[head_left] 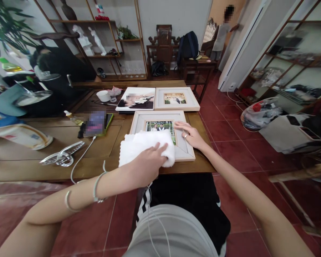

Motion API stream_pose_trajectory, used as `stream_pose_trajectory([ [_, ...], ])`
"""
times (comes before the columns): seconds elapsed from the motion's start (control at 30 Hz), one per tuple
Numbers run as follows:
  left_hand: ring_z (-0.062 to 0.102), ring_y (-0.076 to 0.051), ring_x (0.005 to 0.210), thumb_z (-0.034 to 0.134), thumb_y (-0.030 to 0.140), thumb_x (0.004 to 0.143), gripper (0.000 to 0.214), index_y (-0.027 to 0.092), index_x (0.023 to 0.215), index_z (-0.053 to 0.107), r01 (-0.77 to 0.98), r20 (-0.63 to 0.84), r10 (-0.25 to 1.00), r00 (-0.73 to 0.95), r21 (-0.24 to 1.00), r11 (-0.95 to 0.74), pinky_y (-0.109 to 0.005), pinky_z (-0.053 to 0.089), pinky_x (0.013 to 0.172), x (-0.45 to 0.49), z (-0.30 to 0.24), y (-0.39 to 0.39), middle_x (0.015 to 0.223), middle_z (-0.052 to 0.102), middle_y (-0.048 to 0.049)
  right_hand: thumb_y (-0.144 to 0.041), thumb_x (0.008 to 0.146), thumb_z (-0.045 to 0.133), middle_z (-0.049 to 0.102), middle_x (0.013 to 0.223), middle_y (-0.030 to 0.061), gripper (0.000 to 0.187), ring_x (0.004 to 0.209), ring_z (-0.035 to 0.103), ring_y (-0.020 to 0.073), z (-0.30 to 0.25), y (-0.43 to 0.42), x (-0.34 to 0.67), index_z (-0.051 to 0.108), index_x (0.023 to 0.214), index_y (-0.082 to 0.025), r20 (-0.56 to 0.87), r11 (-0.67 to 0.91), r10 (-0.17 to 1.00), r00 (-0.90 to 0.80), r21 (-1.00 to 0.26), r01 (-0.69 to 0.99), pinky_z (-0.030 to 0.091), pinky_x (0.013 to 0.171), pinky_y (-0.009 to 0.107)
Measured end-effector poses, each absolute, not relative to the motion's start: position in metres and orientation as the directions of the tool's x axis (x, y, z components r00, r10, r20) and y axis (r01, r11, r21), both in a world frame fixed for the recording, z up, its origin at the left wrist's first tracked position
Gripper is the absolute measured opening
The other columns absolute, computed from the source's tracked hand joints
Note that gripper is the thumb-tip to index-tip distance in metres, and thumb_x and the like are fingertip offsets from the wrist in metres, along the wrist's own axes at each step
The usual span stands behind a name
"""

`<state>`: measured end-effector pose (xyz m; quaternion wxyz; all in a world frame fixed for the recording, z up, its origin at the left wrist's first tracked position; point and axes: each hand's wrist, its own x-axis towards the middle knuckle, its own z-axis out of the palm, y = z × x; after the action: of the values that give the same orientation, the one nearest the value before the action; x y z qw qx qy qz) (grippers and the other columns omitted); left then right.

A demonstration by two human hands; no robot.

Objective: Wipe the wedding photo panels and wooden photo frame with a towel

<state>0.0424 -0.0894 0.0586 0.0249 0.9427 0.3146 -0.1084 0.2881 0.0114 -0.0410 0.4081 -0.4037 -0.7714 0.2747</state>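
Observation:
A framed photo with a pale wooden border (pixel 188 152) lies flat at the near edge of the wooden table. Over its lower left part is a white cloth (pixel 135 144), bunched under my left hand (pixel 149 160), whose fingers press and grip it. The cloth hides part of the picture, which shows two people outdoors. My right hand (pixel 191 135), with a ring on one finger, rests on the frame's right side, fingers stretched out flat. Just behind it lie another framed photo (pixel 160 105) and a white-edged photo panel (pixel 136 93), side by side.
On the table's left are a phone (pixel 109 123) with a white cable, a clear hair claw (pixel 65 153), a small dropper bottle (pixel 73 117), a white cup (pixel 103 95) and a white-and-blue pack (pixel 21 134). A person (pixel 221 35) stands by the far doorway.

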Motion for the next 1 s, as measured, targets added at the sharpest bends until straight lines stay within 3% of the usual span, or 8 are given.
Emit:
stream_pose_trajectory([
  [0.23, 0.039, -0.04, 0.138, 0.044, 0.0, 0.082, 0.043, 0.005, 0.122, 0.06, 0.748, -0.064, 0.757, 0.65, -0.123, -0.652, -0.048, 0.043, 0.106, 0.061, 0.035, -0.013, 0.153, 0.033, -0.0259, -0.007, 0.071, 0.048, 0.058, 0.14, 0.002, 0.06, 0.137, 0.047, 0.0227, -0.042, 0.012, 0.29, 0.064, 0.124, -0.028, 0.42, 0.542, 0.835, -0.355, -0.735, 0.408, 0.031, 0.118, 0.048],
  [0.33, 0.031, -0.042, 0.142, 0.04, 0.001, 0.084, 0.046, 0.002, 0.126, 0.057, 0.781, 0.028, 0.785, 0.618, -0.131, -0.61, -0.051, 0.038, 0.11, 0.068, 0.03, 0.018, 0.156, 0.026, -0.0271, -0.008, 0.072, 0.049, 0.057, 0.141, 0.004, 0.059, 0.137, 0.047, 0.0237, -0.043, 0.013, 0.291, 0.063, 0.126, -0.027, 0.424, 0.55, 0.831, -0.361, -0.728, 0.409, 0.031, 0.118, 0.048],
  [0.43, 0.024, -0.041, 0.145, 0.04, 0.0, 0.083, 0.046, 0.004, 0.125, 0.058, 0.775, 0.025, 0.782, 0.623, -0.151, -0.613, -0.053, 0.032, 0.113, 0.072, 0.026, 0.035, 0.158, 0.024, -0.0231, -0.008, 0.071, 0.048, 0.058, 0.141, 0.0032, 0.06, 0.137, 0.046, 0.0238, -0.043, 0.013, 0.291, 0.063, 0.126, -0.028, 0.408, 0.532, 0.842, -0.353, -0.735, 0.421, 0.03, 0.118, 0.049],
  [0.6, 0.028, -0.039, 0.144, 0.042, -0.003, 0.081, 0.044, 0.008, 0.117, 0.065, 0.711, -0.062, 0.725, 0.686, -0.154, -0.686, -0.053, 0.035, 0.112, 0.076, 0.031, 0.013, 0.156, 0.032, -0.0204, -0.008, 0.069, 0.048, 0.059, 0.14, 0.0019, 0.062, 0.137, 0.047, 0.0244, -0.041, 0.011, 0.289, 0.063, 0.126, -0.029, 0.403, 0.52, 0.85, -0.34, -0.747, 0.413, 0.03, 0.118, 0.05],
  [0.8, 0.051, -0.041, 0.126, 0.05, 0.005, 0.082, 0.031, 0.006, 0.105, 0.07, 0.593, -0.266, 0.604, 0.751, -0.129, -0.795, -0.048, 0.049, 0.095, 0.077, 0.057, -0.058, 0.142, 0.048, -0.0256, -0.007, 0.07, 0.048, 0.058, 0.14, 0.0035, 0.06, 0.136, 0.048, 0.0246, -0.04, 0.01, 0.288, 0.064, 0.125, -0.027, 0.374, 0.485, 0.871, -0.318, -0.76, 0.432, 0.03, 0.118, 0.049],
  [1.0, 0.052, -0.038, 0.127, 0.059, 0.014, 0.08, 0.023, 0.013, 0.1, 0.071, 0.475, -0.189, 0.487, 0.853, -0.107, -0.873, -0.044, 0.049, 0.096, 0.067, 0.063, -0.095, 0.144, 0.048, -0.0208, -0.006, 0.07, 0.048, 0.058, 0.14, 0.0027, 0.061, 0.136, 0.047, 0.0237, -0.04, 0.01, 0.289, 0.063, 0.125, -0.027, 0.386, 0.501, 0.861, -0.33, -0.752, 0.428, 0.03, 0.118, 0.048],
])
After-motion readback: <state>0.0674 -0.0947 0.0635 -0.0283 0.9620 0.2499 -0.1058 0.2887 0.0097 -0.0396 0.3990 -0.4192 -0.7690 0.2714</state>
